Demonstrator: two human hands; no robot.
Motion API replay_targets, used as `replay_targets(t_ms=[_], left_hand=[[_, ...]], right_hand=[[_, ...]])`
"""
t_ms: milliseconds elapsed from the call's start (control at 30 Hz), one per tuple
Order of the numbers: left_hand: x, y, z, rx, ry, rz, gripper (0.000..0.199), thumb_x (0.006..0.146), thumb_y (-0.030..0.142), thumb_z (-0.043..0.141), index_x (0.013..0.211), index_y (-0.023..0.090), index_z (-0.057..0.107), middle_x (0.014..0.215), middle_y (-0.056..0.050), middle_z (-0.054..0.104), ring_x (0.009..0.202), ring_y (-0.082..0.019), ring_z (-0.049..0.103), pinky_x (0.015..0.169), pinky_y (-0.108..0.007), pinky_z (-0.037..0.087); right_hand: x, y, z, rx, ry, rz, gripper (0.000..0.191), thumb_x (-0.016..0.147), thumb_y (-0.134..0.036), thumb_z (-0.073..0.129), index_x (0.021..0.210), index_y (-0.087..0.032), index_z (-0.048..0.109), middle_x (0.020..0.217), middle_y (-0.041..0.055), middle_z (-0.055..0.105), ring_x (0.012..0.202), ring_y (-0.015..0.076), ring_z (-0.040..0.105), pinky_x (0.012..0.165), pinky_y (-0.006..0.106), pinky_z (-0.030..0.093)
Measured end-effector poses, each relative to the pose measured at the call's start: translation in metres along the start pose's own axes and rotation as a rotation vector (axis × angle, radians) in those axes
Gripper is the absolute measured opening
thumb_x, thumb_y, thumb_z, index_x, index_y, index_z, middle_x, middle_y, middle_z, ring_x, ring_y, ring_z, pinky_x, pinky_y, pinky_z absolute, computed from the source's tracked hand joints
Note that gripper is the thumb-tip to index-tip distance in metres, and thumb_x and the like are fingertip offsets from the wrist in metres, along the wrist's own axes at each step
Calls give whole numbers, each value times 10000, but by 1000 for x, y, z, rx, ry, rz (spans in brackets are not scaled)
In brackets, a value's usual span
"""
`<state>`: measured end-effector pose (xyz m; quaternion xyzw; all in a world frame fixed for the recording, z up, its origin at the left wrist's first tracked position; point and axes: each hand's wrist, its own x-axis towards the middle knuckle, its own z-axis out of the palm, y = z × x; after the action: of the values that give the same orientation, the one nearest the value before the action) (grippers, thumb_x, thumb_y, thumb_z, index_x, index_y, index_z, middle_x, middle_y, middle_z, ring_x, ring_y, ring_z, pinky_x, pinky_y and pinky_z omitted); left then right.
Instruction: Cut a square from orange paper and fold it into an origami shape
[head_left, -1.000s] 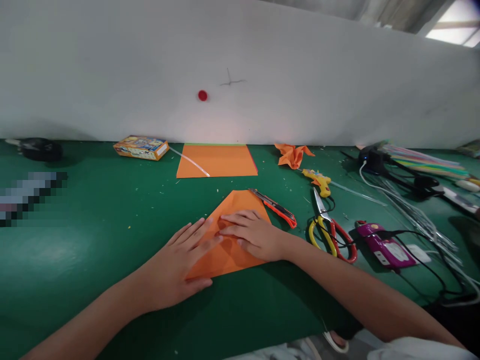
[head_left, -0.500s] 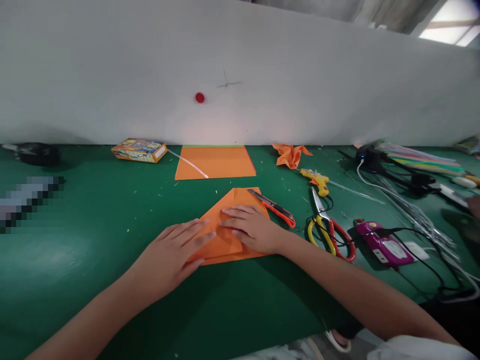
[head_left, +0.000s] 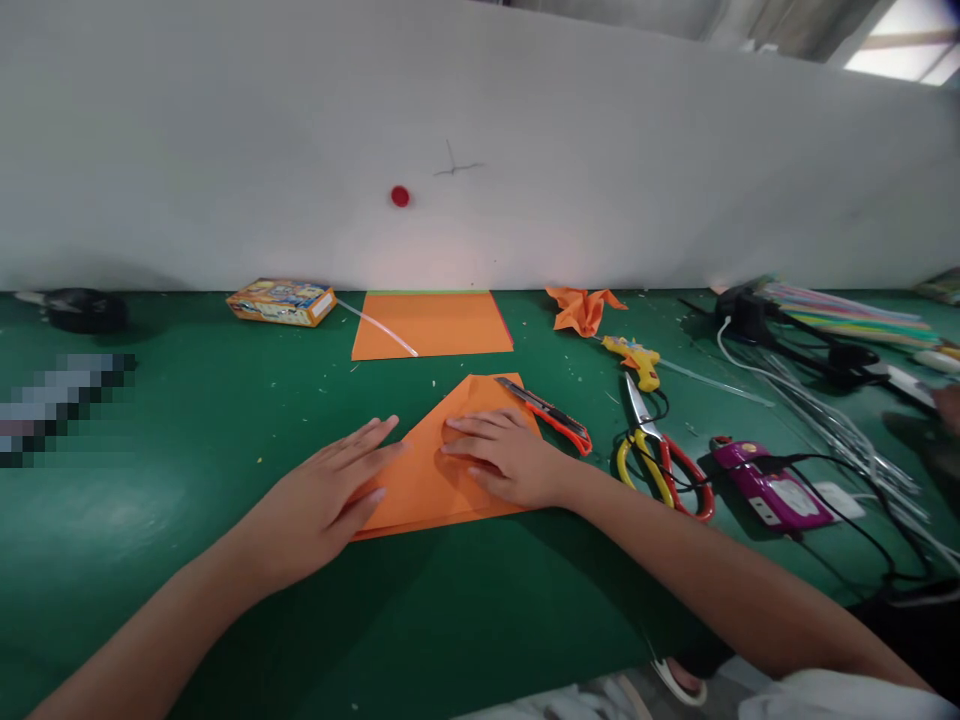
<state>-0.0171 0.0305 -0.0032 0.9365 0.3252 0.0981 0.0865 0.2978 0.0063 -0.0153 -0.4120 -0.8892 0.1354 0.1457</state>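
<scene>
One orange sheet (head_left: 442, 480) lies folded, its edges slanting.

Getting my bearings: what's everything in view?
Folded paper: 1, orange, centre
Paper stack: 1, orange top, back
Crumpled paper: 1, orange, back
Knife: 1, red/black, centre
Scissors: 1, yellow/red, right
Glue gun: 1, yellow, right
Box: 1, orange, back left
Device: 1, purple, right
Cables: several, black/white, right
Sticks: many, clear/multicoloured, right
Unclear items: 2, black/grey, left
Disc: 1, red, wall
Table: 1, green, below
Shoe: 1, white, bottom
Left hand, right hand: 1 each, bare, centre
</scene>
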Motion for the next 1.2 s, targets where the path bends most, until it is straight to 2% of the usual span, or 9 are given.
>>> replay_targets(t_ms=[100, 233, 467, 667, 867, 1067, 1200], left_hand=[[-1, -6, 1, 9, -21, -24, 537, 1060, 431, 420, 1574, 274, 409, 1679, -37, 303, 1540, -287, 303, 1227, -493, 359], [-2, -5, 5, 11, -89, 28, 573, 1049, 467, 441, 1582, 260, 393, 1662, -56, 335, 1527, -290, 334, 1234, -512, 340], [-3, -2, 2, -18, -73, 82, 570, 1046, 381, 447, 1599, 279, 356, 1653, -40, 359, 1530, -276, 328, 1229, -464, 359], [-3, -1, 1, -21, -94, 100, 555, 1043, 317, 427, 1595, 321, 361, 1647, -24, 371, 1532, -288, 321, 1230, -517, 344], [-3, -1, -1, -35, -98, 122, 594, 1018, 244, 435, 1596, 356, 356, 1661, -2, 334, 1527, -281, 332, 1238, -496, 335], [-2, 0, -1, -14, -112, 140, 592, 1014, 235, 428, 1592, 344, 360, 1686, -21, 279, 1527, -282, 340, 1230, -498, 331], [-3, 1, -1, 16, -110, 135, 629, 998, 228, 447, 1597, 380, 329, 1698, -13, 248, 1503, -291, 385, 1231, -518, 292]], right_hand=[[0, -1, -1, 7, 17, -6, 395, 1000, -273, 502, 1380, -262, 608, 1571, 92, 497, 1390, 281, 453, 1117, 520, 274], [1, -2, -1, 26, 21, 1, 405, 961, -240, 531, 1356, -255, 618, 1550, 93, 517, 1353, 285, 472, 1094, 513, 283], [0, -1, 0, 48, 35, 12, 434, 885, -168, 551, 1302, -246, 644, 1527, 94, 534, 1325, 295, 489, 1098, 510, 288], [-1, 1, 0, 78, 36, 5, 433, 873, -163, 564, 1288, -247, 656, 1512, 87, 546, 1327, 289, 488, 1102, 502, 293], [-2, 2, 0, 75, 14, 18, 427, 887, -186, 575, 1302, -245, 657, 1513, 93, 539, 1315, 307, 482, 1098, 516, 304], [-3, 2, -1, 88, 18, 11, 423, 891, -196, 577, 1305, -235, 653, 1508, 98, 539, 1313, 311, 475, 1102, 523, 299], [-3, 0, -3, 87, 10, 18, 439, 873, -185, 588, 1303, -243, 657, 1511, 99, 535, 1315, 314, 474, 1111, 530, 291]])
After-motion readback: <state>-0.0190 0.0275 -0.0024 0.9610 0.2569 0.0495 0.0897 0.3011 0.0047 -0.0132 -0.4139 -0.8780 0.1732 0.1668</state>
